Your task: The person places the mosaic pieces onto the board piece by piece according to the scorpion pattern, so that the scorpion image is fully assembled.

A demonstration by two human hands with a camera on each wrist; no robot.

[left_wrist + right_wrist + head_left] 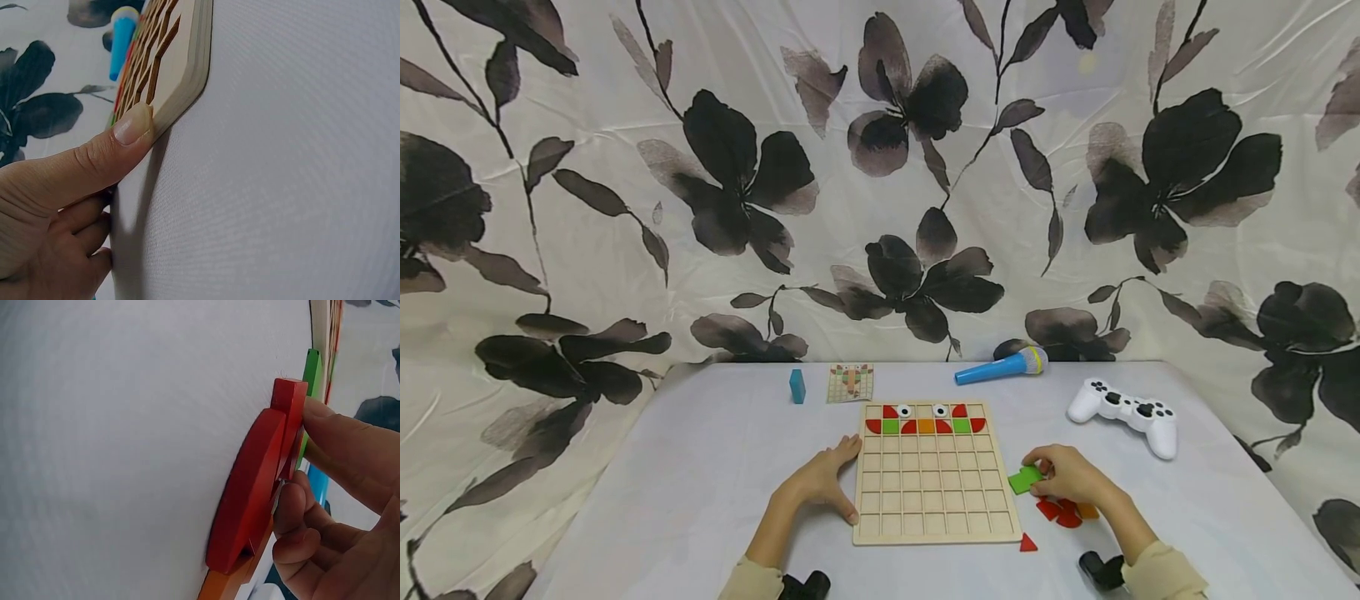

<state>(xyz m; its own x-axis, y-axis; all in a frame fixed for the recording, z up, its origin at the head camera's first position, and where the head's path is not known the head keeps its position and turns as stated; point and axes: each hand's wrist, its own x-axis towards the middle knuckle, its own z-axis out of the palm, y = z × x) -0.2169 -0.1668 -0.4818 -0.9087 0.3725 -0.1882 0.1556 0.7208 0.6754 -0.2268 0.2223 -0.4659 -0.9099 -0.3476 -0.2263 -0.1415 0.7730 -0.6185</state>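
A wooden grid board (936, 492) lies flat on the table, its far rows set with red, green and orange pieces and two eye pieces. My left hand (823, 479) rests along the board's left edge, fingers and thumb spread apart. In the left wrist view the thumb (125, 134) presses the board's near corner. Beside the right edge, my right hand (1063, 473) pinches a green square piece (1024, 479) between thumb and fingers. Loose red pieces (1063, 512) and an orange piece (1087, 511) lie under and beside that hand, partly hidden.
A red triangle (1028, 543) lies by the board's near right corner. Behind the board are a blue block (797, 387), a pattern card (850, 383) and a blue toy microphone (1000, 367). A white game controller (1123, 415) sits at the far right.
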